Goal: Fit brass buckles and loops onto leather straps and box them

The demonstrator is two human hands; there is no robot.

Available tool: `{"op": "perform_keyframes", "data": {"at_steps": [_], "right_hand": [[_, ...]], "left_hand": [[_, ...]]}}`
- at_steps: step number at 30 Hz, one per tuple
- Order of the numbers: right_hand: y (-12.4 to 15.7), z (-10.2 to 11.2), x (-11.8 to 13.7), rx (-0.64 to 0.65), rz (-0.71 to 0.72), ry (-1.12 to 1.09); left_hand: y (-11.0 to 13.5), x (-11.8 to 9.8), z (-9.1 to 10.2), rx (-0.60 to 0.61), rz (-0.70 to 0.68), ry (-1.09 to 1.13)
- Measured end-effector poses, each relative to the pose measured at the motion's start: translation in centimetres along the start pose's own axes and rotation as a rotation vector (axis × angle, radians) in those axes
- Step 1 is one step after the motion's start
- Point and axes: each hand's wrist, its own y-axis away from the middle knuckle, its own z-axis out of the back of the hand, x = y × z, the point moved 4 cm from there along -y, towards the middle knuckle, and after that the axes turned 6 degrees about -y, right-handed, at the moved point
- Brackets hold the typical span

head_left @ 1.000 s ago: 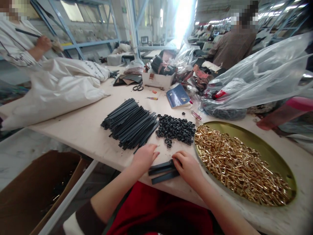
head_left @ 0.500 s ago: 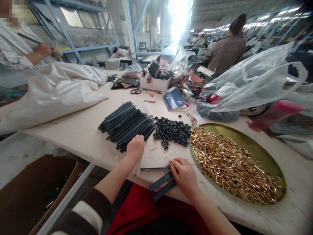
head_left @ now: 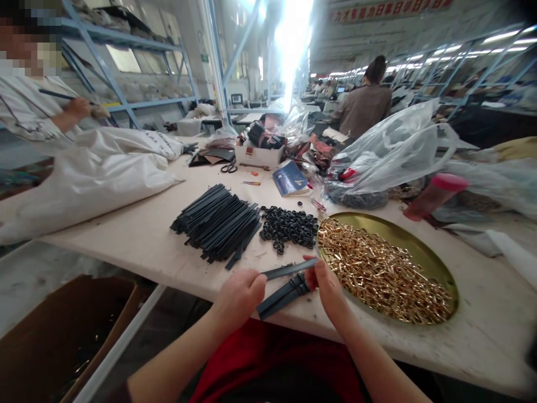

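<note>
- One broad pale table point(head_left: 138, 238) bears the whole spread, with a round gold tray point(head_left: 394, 225) on its right side.
- A white sack point(head_left: 100, 176) slumps far to the left of the tray.
- Many small golden metal pieces point(head_left: 386, 274) fill most of the tray.
- A pile of dark flat strips point(head_left: 216, 224) lies left of the tray, well apart from it.
- A heap of small dark loops point(head_left: 289, 226) sits between that pile and the tray, close to the tray's left rim.
- Two hands work at the tray's near left: the left hand point(head_left: 241, 294) farther from it, the right hand point(head_left: 329, 285) just beside its rim.
- Several dark strips point(head_left: 277, 302) angle out from the right fingers, away from the tray, banded near the fingertips.
- One single strip point(head_left: 289, 270) spans the gap above them, its left end gripped in the closed left hand, its tray-side end pinched by the right thumb and fingers.
</note>
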Motion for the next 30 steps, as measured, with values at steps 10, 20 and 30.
{"op": "perform_keyframes", "data": {"at_steps": [10, 20, 30], "right_hand": [[-0.4, -1.9, 0.5, 0.287, -0.225, -0.002], [-8.7, 1.4, -2.7, 0.2, 0.259, 1.43], [-8.6, 1.4, -1.9, 0.16, 0.261, 1.146]], "left_hand": [[-0.3, -3.7, -1.5, 0.566, 0.561, 1.502], [-1.1, -2.2, -3.1, 0.517, 0.952, 1.854], [-2.4, 0.8, -1.9, 0.316, 0.896, 1.91]]}}
